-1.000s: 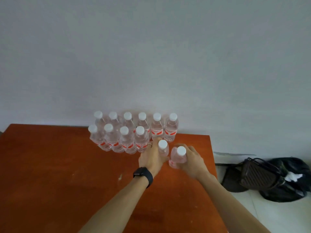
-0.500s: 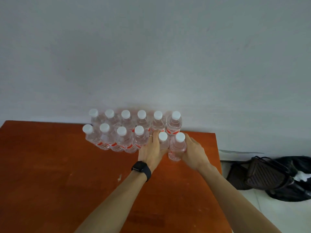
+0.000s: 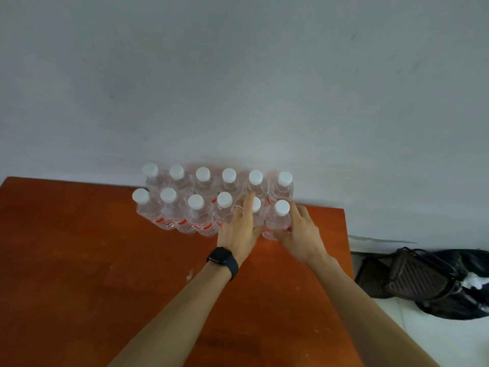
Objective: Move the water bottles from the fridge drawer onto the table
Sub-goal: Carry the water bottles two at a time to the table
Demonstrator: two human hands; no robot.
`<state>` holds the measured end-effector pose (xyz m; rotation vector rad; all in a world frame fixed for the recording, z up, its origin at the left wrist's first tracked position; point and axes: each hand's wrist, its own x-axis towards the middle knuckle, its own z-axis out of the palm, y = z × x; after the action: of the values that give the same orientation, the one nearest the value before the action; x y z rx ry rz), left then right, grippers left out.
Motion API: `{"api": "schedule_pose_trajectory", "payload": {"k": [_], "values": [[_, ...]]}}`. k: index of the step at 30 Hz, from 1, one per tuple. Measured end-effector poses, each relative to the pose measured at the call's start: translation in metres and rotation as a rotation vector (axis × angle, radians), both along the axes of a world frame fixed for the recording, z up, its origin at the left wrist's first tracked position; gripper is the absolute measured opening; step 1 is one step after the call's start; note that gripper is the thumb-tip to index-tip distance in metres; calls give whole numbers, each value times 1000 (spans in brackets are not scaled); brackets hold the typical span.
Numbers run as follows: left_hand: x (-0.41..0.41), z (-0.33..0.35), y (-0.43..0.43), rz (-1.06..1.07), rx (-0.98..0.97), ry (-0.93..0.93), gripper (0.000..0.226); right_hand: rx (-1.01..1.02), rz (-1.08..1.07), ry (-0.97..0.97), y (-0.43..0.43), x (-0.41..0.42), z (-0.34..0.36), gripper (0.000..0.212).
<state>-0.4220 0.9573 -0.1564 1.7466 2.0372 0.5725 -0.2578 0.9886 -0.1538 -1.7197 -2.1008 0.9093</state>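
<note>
At the 1 o'clock corner of the table (image 3: pixel 105 260), the left hand (image 3: pixel 238 231) pinches one water bottle (image 3: pixel 257 217) between thumb and near-straight fingers; the right hand (image 3: pixel 301 237) curls its fingers round the neighbouring bottle (image 3: pixel 279 221). Full, thin-walled and slick, they likely suit a firm mid-body grip, not the cap (image 3: pixel 282 207).
</note>
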Motion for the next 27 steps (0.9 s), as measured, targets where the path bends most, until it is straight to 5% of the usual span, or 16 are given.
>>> {"api": "schedule_pose_trajectory", "payload": {"k": [7, 27], "values": [[-4, -3, 1, -47, -19, -21, 85, 22, -16, -53, -4, -1, -5, 79], [-12, 8, 1, -108, -21, -50, 98, 24, -149, 52, -16, 0, 4, 71]]}}
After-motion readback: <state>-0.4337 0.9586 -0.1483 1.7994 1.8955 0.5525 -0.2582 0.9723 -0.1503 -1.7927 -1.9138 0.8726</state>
